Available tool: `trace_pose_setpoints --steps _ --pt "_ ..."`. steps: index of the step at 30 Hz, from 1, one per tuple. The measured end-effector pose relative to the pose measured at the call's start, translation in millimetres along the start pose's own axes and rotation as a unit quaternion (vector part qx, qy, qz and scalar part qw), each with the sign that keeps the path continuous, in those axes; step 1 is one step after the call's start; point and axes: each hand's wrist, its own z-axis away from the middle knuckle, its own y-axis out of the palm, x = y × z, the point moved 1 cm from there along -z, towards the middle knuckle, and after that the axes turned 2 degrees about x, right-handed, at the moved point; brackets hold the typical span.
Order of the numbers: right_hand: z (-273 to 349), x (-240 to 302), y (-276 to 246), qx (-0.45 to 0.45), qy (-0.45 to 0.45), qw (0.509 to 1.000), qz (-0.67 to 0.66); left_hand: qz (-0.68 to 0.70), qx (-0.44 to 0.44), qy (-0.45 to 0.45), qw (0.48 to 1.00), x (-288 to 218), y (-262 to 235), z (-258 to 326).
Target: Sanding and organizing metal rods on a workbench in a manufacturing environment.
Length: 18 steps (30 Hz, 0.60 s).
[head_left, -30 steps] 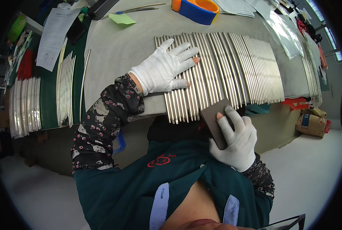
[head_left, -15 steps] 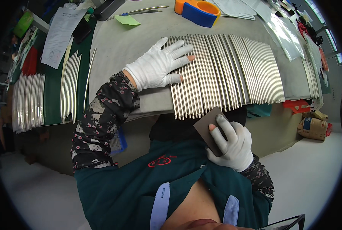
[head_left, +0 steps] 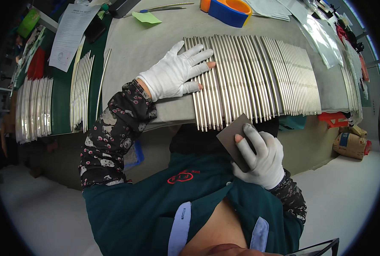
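Observation:
My left hand (head_left: 173,71), in a white glove with some bare fingertips, lies flat with fingers spread on the left end of a row of shiny metal rods (head_left: 245,77). The rods lie side by side on the grey-covered table, their near ends at its front edge. A narrow gap parts the rods under this hand from those to the right. Close to the near ends, my gloved right hand (head_left: 263,158) is closed round a thin, dark grey-brown rectangular pad (head_left: 232,137). The pad's upper corner is at the rod ends; whether it touches them I cannot tell.
More rods (head_left: 82,89) and a plastic-wrapped bundle (head_left: 34,106) lie at the left on green. A blue and orange tape dispenser (head_left: 228,13), a light green note (head_left: 146,17) and papers (head_left: 72,34) lie farther back. A brown sack (head_left: 350,145) stands at the right.
The rods under my left hand have parted slightly from the others, leaving a narrow gap. My right hand, still holding the pad, has shifted slightly up and right in the picture.

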Motion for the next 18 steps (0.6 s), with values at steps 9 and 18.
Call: trace_pose_setpoints --steps 9,18 --pt "-19.3 12.6 3.7 -0.040 0.050 0.998 -0.009 0.000 -0.005 -0.013 1.000 -6.3 -2.2 -4.8" --pt "-63.5 18.6 9.8 0.029 0.095 0.994 0.033 -0.010 -0.009 -0.027 1.000 -13.2 -5.8 -11.2"
